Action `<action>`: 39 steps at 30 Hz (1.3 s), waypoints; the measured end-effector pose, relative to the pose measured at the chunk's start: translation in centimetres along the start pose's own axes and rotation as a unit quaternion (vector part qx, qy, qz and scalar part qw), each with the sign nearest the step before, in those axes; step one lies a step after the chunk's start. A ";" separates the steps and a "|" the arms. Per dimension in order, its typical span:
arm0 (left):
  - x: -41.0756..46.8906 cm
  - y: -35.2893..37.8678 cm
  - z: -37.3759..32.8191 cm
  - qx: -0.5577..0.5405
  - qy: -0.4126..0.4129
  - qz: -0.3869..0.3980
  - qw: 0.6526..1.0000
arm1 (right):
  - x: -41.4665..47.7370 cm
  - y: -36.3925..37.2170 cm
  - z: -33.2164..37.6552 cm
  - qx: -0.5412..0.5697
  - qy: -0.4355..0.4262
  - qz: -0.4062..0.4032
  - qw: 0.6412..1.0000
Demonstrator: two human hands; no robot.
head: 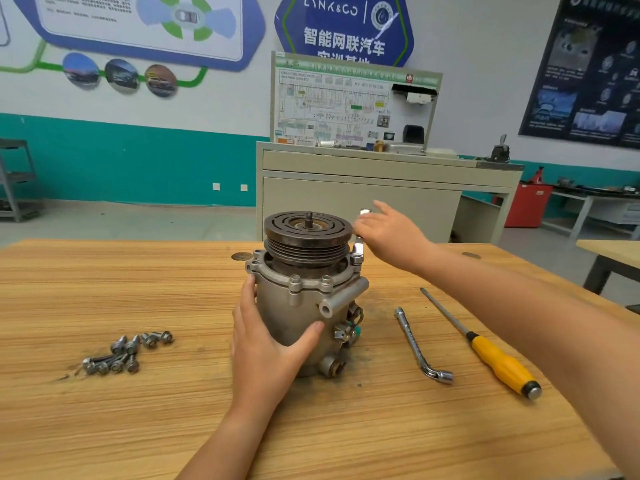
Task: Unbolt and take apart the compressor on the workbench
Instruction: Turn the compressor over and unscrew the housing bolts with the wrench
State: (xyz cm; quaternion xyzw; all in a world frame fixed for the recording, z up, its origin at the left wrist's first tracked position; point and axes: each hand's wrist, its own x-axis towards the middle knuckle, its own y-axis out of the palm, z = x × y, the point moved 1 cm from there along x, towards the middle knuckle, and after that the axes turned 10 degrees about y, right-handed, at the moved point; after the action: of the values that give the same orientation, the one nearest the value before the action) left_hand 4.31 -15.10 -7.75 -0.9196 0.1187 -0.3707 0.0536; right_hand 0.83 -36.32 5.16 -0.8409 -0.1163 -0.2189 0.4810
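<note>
Midway across the tabletop [104, 289], toward its far edge, the compressor [304, 306] stands upright with its pulley [308, 244] on top. The left hand [266, 344] wraps around the housing, thumb across the front. The right hand [391, 237] grips a small chrome tool [358, 245] standing on the flange's right side. Loose bolts [121, 351] lie toward the left edge. An L-shaped socket wrench [419, 344] and a yellow-handled screwdriver [491, 355] lie toward the right.
</note>
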 end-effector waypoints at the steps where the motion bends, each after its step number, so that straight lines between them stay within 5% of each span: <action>1: 0.0 0.0 0.0 0.002 -0.002 0.000 1.000 | 0.5 0.4 0.5 0.034 -0.005 -0.033 0.999; 4: 0.0 -0.1 -0.1 0.012 0.001 0.003 1.000 | 0.8 0.4 1.0 0.098 0.012 -0.066 0.993; 10: 0.1 0.0 0.0 0.019 0.008 0.005 1.000 | -4.1 -3.0 -1.2 0.263 0.235 -0.129 0.927; 14: 0.0 0.0 0.0 0.023 0.010 -0.005 1.000 | -8.2 -4.2 0.2 0.107 0.215 0.029 0.970; 18: 0.0 0.1 0.0 0.028 0.012 -0.008 0.999 | -9.4 -5.3 2.3 0.024 0.200 0.143 0.969; 28: 0.0 0.1 -0.1 0.038 0.011 -0.011 0.999 | -7.5 -8.8 3.9 -0.143 0.107 0.193 0.965; 39: 0.0 0.0 -0.6 0.028 0.001 0.003 1.000 | -7.2 -8.7 1.4 -0.136 0.038 0.178 0.974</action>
State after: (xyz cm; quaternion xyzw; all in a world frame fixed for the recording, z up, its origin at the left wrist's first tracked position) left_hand 3.94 -15.12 -7.30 -0.9168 0.1112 -0.3749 0.0807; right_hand -8.63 -30.61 7.73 -0.8968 0.0844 -0.1756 0.3971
